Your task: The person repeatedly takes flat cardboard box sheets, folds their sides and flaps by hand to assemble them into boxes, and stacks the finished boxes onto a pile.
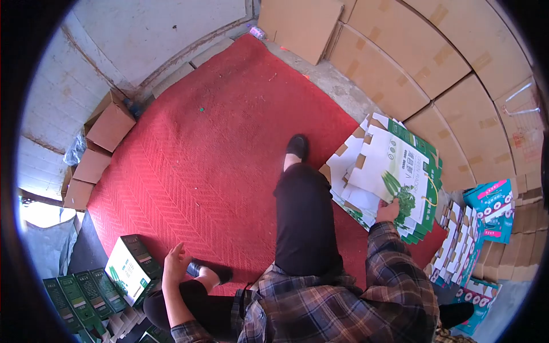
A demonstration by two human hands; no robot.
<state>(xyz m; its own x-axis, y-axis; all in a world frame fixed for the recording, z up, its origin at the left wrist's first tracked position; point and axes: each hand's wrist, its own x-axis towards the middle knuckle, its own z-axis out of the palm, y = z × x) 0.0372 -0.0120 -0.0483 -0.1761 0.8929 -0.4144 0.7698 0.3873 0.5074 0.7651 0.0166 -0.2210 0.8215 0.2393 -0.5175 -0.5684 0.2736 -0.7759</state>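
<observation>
Head view, nearest first: the left hand (176, 264) hangs over the near left part of the red patterned carpet (211, 137), its grip loosely open with nothing in it. Just beside it, by the carpet's near left edge, stands a white-and-green printed cardboard box (130, 270), with a row of dark green cardboard boxes (86, 298) beyond it to the left.

Across the body, the right hand (388, 211) touches the near side of a fanned stack of flat white-and-green printed cardboard sheets (384, 154) at the carpet's right corner. Its fingertips rest on the top sheet; whether its grip closes around the edge cannot be told. Each sheet should be light, stiff but bendable, rather slippery against its neighbours and easily creased; a broad pinch on a long edge would suit better than the thin yellow cord (433, 193).

Farther off rises a wall of taped brown cartons (400, 54).
</observation>
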